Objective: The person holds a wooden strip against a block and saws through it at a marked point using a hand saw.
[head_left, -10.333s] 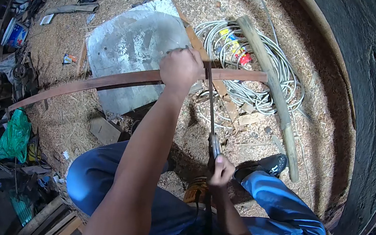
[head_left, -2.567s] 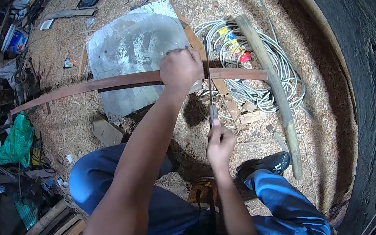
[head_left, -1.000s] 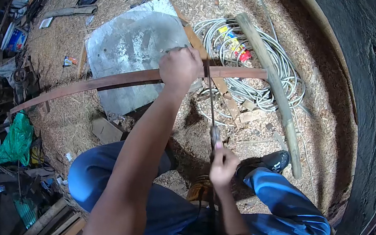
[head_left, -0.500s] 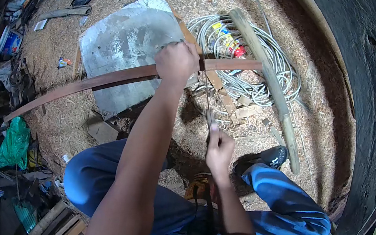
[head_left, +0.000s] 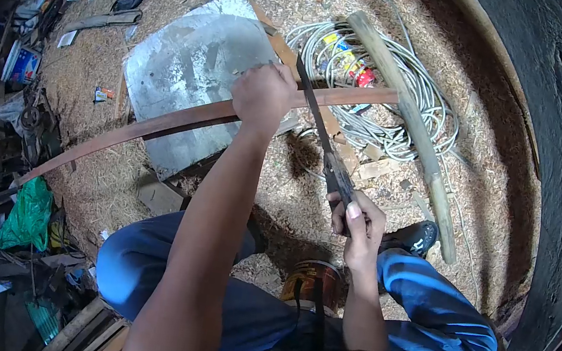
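My left hand is closed around a long, curved reddish wooden strip, which it holds above a grey metal-topped block. The strip's right end meets a rough pole. In my right hand is the dark handle of a long-bladed tool. Its blade points up and left, crossing the strip just right of my left hand. Whether the blade touches the strip cannot be made out.
A coil of grey cable lies under the pole. A large dark curved timber rises on the right. Between my legs stands a brown can. A green plastic bag and wood scraps are at the left.
My right hand has moved right and slightly down, and the tool has turned so its blade shows broadside. My left hand still grips the strip in nearly the same place.
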### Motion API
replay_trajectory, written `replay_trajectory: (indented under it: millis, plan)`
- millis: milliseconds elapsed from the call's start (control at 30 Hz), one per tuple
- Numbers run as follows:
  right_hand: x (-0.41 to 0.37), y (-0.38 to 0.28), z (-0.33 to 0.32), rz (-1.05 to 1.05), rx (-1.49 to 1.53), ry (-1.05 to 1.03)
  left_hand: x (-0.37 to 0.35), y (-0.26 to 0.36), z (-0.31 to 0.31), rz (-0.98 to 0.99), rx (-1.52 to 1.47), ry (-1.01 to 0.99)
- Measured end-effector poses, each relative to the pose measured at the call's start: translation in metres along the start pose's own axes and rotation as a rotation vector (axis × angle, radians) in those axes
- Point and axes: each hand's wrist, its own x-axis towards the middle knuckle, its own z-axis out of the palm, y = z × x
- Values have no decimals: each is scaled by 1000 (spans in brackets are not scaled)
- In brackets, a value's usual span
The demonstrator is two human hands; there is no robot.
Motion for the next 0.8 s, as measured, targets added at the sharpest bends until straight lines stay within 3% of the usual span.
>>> replay_trajectory:
  millis: [367,467,533,800]
  plan:
    - [-6,22,1,92,-236,77,-2,1,-1,15,-15,22]
    - [-10,38,6,94,-228,112,-2,1,2,28,9,67]
    - [-15,40,9,233,-4,65,-2,1,0,26,-6,55]
    - [-39,67,7,-10,-210,122,-1,2,-3,3,-36,28]
